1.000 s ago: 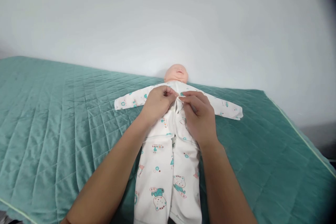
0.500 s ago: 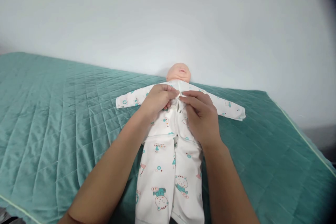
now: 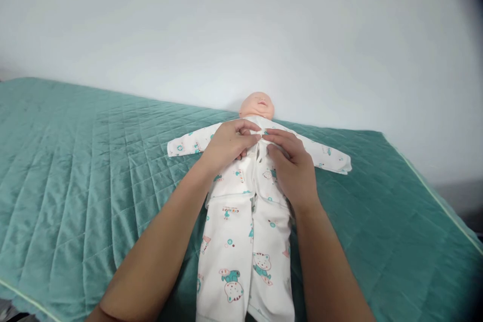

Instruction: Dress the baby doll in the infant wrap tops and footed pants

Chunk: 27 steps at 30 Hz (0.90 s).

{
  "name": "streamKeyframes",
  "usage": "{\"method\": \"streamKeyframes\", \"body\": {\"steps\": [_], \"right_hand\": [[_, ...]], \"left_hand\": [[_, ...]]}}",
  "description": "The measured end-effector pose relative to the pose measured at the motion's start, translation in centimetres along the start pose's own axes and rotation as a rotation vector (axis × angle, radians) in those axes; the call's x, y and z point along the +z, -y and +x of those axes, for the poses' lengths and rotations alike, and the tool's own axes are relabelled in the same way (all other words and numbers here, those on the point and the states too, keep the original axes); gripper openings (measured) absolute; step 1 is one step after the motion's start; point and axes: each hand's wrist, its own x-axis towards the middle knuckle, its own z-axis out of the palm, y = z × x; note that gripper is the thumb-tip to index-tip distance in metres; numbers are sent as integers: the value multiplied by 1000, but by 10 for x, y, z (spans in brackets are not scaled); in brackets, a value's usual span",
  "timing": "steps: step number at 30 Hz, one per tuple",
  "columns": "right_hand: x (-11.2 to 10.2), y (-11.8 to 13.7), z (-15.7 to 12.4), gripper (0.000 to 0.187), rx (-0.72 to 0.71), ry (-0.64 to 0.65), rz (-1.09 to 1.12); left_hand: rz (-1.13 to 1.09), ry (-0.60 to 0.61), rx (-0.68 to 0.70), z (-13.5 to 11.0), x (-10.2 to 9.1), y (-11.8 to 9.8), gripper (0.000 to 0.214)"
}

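Observation:
A baby doll [image 3: 257,104] lies on its back on a teal quilted bed [image 3: 75,161], head toward the wall, arms spread. It wears a white romper [image 3: 241,241] printed with teal and pink animals. My left hand [image 3: 227,142] pinches the left edge of the romper's front opening at the chest. My right hand [image 3: 290,166] pinches the right edge there. The fingertips of both hands meet just below the doll's neck. Whatever fastener lies under the fingers is hidden.
A plain white wall [image 3: 241,25] runs behind the bed. The bed's right edge [image 3: 433,196] slants down at the right, its near edge at the bottom left.
Both hands have crept slightly up the romper's front toward the neck, and the fingertips have drawn closer together. The doll has stayed put.

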Motion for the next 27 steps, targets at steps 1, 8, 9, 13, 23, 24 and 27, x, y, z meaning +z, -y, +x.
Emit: {"method": "streamKeyframes", "body": {"steps": [1, 8, 9, 13, 23, 24, 27], "right_hand": [[0, 0, 0, 23, 3, 2, 3], [-1, -2, 0, 23, 14, -10, 25], [-1, -2, 0, 22, 17, -13, 27], [-1, -2, 1, 23, 39, -19, 37], [-5, 12, 0, 12, 120, -21, 3], [-6, 19, 0, 10, 157, -30, -17], [-11, 42, -2, 16, 258, 16, -167]], "left_hand": [[30, 11, 10, -1, 0, 0, 22], [136, 1, -4, -5, 0, -5, 26], [160, -8, 1, -5, 0, -4, 25], [247, -32, 35, -4, 2, -1, 23], [226, -124, 162, -5, 7, 8, 20], [207, -133, 161, -6, 7, 8, 20], [184, -147, 166, -12, 7, 6, 20]]}}
